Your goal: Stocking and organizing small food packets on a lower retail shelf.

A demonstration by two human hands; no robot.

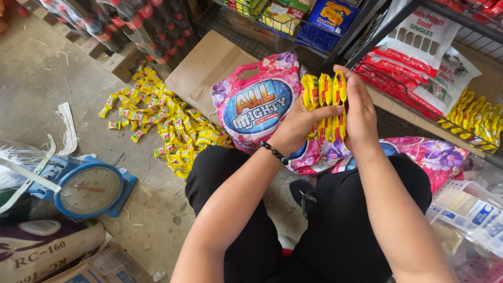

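Head view, landmark is the pink flowered detergent bag [257, 105] lying in front of the knees. Both hands hold a stack of yellow sachet strips [325, 105] upright, just right of the bag and partly overlapping its edge. Left hand [298, 126] cups the stack from the bag side, thumb across the strips, fingers wrapped behind; a black bead bracelet [274, 152] sits on that wrist. Right hand [361, 112] is flat and vertical against the far side of the stack, fingers [355, 86] pressed together, pointing up. Both forearms rise from the lower frame edge and converge at the stack.

Room: left of the bag, concrete floor [36, 89] with a loose pile of small yellow sachets [162, 126]; bare floor beyond that pile. A flattened cardboard sheet [204, 68] lies under the bag's upper left side. Further left and lower, a blue dial scale [89, 188]. Right of the bag, a wire shelf [414, 94] crowds in close, holding red packets and more yellow strips [474, 118]. A second pink bag [424, 154] lies beside the right knee.
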